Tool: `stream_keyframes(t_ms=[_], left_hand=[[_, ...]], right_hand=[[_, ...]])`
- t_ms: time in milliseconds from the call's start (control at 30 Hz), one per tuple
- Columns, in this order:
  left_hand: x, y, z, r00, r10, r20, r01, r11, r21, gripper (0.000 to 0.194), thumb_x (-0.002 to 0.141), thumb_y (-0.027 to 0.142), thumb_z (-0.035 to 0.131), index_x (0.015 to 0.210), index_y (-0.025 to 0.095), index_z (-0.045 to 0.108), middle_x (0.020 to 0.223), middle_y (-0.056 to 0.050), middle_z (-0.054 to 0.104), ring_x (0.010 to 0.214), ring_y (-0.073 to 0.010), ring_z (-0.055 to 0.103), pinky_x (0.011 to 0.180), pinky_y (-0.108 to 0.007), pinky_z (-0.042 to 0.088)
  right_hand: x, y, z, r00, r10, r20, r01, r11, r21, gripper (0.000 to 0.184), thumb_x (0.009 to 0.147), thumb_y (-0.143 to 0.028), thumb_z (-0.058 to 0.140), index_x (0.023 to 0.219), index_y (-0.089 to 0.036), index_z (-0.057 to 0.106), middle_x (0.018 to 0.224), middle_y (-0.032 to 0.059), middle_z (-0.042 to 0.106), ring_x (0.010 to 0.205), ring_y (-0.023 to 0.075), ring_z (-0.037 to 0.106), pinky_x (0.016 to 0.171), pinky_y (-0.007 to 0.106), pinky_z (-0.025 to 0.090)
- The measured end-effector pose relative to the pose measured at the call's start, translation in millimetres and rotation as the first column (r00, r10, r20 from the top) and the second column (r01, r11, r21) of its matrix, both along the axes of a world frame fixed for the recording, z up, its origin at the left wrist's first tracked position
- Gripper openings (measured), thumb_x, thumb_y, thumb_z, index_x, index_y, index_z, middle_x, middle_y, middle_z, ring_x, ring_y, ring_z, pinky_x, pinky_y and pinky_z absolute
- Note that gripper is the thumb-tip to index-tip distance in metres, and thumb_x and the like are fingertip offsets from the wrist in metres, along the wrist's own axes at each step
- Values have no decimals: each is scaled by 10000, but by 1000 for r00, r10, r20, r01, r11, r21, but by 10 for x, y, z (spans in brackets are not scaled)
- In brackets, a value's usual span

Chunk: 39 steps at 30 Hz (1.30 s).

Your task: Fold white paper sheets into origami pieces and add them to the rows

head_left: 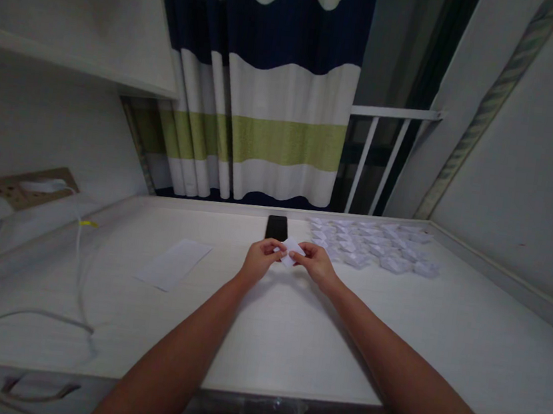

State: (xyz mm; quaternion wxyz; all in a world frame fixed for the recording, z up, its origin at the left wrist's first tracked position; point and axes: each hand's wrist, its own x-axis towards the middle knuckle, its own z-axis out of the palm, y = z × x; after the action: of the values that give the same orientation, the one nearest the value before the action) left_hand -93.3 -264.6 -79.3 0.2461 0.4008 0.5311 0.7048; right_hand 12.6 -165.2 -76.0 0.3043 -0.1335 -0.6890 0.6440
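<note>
Between my two hands is a small piece of folded white paper point(291, 248), held just above the desk. My left hand point(261, 257) pinches its left side between thumb and fingers. On the right side, my right hand point(317, 263) grips it the same way, thumb on the near face. Right behind the hands lies a black phone point(276, 227), its near end partly covered by them. Several folded white paper pieces point(373, 244) sit in rows beyond my right hand. A flat stack or sheet of white paper point(173, 264) lies to the left of my left hand.
The white desk point(290, 343) runs back to a low ledge below a striped curtain point(289, 101). A power strip point(11, 191) with plugs is on the left wall, and a white cable point(78, 263) trails over the desk's left side. A drawer handle point(39, 393) is at front left.
</note>
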Motion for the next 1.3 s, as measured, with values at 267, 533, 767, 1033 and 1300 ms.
stream_keyframes(t_ms=[267,533,767,1033,1300], left_hand=[[15,-6,5,1000,10,-15,-10,1000,-5,170,539,218,684,651,127,593,607,10,611,561,-89,547,536,-201,440],[-3,37,-67,1000,-21,-14,21,1000,3,273,547,243,693,779,131,604,670,-6,641,608,-106,574,571,-220,466],[-22,9,-39,1000,-10,29,12,999,-44,325,555,254,690,841,128,601,668,-17,641,624,-118,580,607,-250,487],[-43,-9,-35,997,-35,62,39,998,-58,389,540,247,701,898,137,595,690,-13,640,640,-118,579,622,-248,472],[-68,-17,-19,1000,16,-25,-18,997,-73,311,554,230,683,845,134,627,590,15,610,571,-93,537,568,-213,414]], right_hand=[[10,-12,15,1000,-17,7,17,999,29,294,508,-361,714,633,-135,574,569,-21,579,514,93,525,528,237,461],[-9,38,-55,994,-51,-92,55,998,38,363,532,-357,704,765,-183,488,565,-52,578,490,97,538,494,234,462],[-14,78,-62,988,-60,-142,85,980,177,273,612,-343,646,820,-186,563,589,-37,576,507,89,518,491,222,451],[4,135,-67,996,-71,-51,79,981,175,229,602,-320,650,753,-149,667,656,27,642,572,118,554,570,266,469],[40,119,-8,999,-16,-32,19,996,92,343,521,-302,724,826,-154,670,672,17,657,578,114,574,597,271,488]])
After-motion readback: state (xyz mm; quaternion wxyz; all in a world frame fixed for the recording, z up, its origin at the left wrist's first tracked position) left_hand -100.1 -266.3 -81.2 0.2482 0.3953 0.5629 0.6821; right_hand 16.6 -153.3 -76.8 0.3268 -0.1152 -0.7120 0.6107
